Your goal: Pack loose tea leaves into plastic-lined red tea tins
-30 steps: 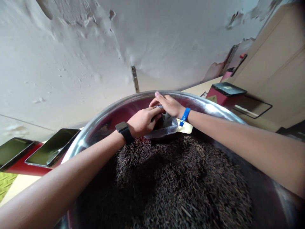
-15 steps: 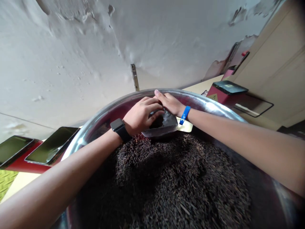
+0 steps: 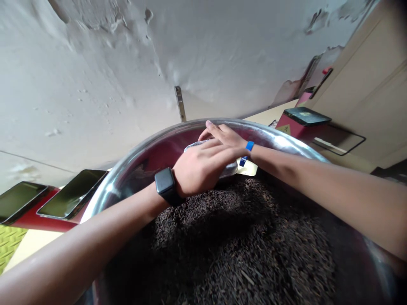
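A large metal basin [image 3: 140,154] holds a heap of dark, dry, shredded leaves [image 3: 254,254] that look like loose tea. Against its far inner wall sits a clear plastic bag [image 3: 229,170], mostly covered by my hands. My left hand [image 3: 200,167], with a black watch on the wrist, lies across the bag, fingers stretched to the right toward my other wrist; its palm side is hidden. My right hand [image 3: 227,137], wearing a blue band [image 3: 246,154], curls its fingers at the bag's far edge with the thumb raised.
Red tins with dark lids [image 3: 73,195] stand left of the basin, near a yellow-green textured mat [image 3: 11,243]. At the right is a red tin [image 3: 299,123]. A peeling wall [image 3: 111,76] rises behind, with a pale door [image 3: 375,76] at right.
My left hand has moved right and nearer to me, its curled fingers straightening over the bag and covering its opening. My right hand has stayed nearly in place.
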`<state>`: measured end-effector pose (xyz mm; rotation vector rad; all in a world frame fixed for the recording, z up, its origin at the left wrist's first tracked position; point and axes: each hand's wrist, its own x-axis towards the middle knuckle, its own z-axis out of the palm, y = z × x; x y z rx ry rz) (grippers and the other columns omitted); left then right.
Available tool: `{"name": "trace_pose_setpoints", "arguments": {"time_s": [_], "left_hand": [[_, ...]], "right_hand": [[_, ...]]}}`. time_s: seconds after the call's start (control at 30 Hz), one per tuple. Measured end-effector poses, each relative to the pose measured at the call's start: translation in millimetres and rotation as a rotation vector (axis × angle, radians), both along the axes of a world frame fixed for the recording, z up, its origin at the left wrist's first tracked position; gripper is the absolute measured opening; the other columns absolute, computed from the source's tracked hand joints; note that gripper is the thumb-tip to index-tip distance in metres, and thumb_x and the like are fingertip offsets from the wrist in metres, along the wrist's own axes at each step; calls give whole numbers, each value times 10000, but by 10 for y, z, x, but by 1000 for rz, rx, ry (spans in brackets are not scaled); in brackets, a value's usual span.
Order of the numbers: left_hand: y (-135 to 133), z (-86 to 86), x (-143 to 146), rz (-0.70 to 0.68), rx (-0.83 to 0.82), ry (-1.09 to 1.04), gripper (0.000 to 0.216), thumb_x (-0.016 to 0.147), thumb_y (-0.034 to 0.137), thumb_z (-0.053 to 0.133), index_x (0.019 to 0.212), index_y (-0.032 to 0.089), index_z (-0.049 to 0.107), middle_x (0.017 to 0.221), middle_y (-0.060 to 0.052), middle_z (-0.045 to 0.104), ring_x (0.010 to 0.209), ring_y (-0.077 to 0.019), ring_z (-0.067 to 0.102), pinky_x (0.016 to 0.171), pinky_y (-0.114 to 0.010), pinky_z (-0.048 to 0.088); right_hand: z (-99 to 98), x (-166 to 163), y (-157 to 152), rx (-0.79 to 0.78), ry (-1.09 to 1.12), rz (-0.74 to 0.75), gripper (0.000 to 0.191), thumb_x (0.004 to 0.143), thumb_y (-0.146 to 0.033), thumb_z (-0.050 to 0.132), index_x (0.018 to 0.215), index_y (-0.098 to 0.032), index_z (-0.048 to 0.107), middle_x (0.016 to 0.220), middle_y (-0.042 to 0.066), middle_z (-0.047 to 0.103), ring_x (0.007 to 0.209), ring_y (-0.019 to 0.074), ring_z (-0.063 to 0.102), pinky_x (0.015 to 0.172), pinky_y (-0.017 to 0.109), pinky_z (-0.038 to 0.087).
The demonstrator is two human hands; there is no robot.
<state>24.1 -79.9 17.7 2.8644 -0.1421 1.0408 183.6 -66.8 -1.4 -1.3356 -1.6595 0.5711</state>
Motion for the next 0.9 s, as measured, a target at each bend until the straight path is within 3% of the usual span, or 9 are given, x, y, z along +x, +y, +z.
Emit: {"name": "trace_pose_setpoints", "arguments": {"time_s": [0.13, 0.27, 0.33, 0.47, 0.63, 0.77, 0.9], "left_hand": [[-171, -57, 46, -101, -20, 207, 290, 871, 163, 331, 1103, 176, 504, 1001, -67, 611, 905, -127, 563, 786, -276, 458], [-242, -297, 97, -184, -97, 590, 318, 868, 347, 366, 1068, 180, 547, 1029, -76, 602, 915, -155, 568, 803, -286, 445], [-265, -442, 112, -124, -149, 775, 487, 807, 530, 387, 1137, 195, 517, 1194, -93, 516, 1057, -224, 504, 879, -354, 407], [-340, -580, 114, 71, -285, 1076, 862, 674, 743, 313, 1337, 195, 267, 1380, -137, 281, 1207, -336, 336, 918, -474, 339], [-452, -581, 102, 92, -273, 1055, 918, 629, 770, 330, 1317, 164, 293, 1330, -160, 349, 1132, -332, 428, 871, -420, 384], [-483, -625, 112, 126, -193, 1006, 786, 666, 735, 327, 1211, 179, 427, 1109, -134, 545, 899, -290, 575, 727, -384, 451], [-467, -619, 136, 87, -92, 969, 576, 722, 656, 344, 1034, 212, 537, 871, -78, 624, 741, -245, 605, 629, -344, 460]], "right_hand": [[-45, 13, 47, 61, 3, 41, 650, 834, -605, 167, 703, -167, 628, 793, 59, 644, 781, 142, 573, 790, 291, 389], [-61, 33, 78, 46, -24, 18, 664, 817, -632, 165, 730, -185, 648, 810, 52, 652, 798, 151, 579, 797, 291, 390], [-61, 37, 79, 44, -39, 2, 662, 818, -631, 163, 742, -193, 654, 828, 47, 655, 814, 153, 578, 806, 287, 386], [-62, 42, 74, 61, -51, 14, 648, 832, -609, 165, 745, -189, 651, 832, 50, 654, 811, 149, 578, 792, 280, 390], [-42, 41, 58, 78, -69, 37, 627, 852, -573, 173, 727, -177, 643, 822, 52, 649, 793, 140, 574, 788, 273, 387], [-23, 31, 51, 74, -93, 24, 615, 858, -558, 181, 743, -172, 647, 832, 54, 649, 781, 138, 570, 777, 269, 383], [-24, 30, 51, 63, -121, 13, 608, 855, -557, 198, 762, -163, 651, 829, 61, 648, 771, 143, 567, 761, 272, 385]]}}
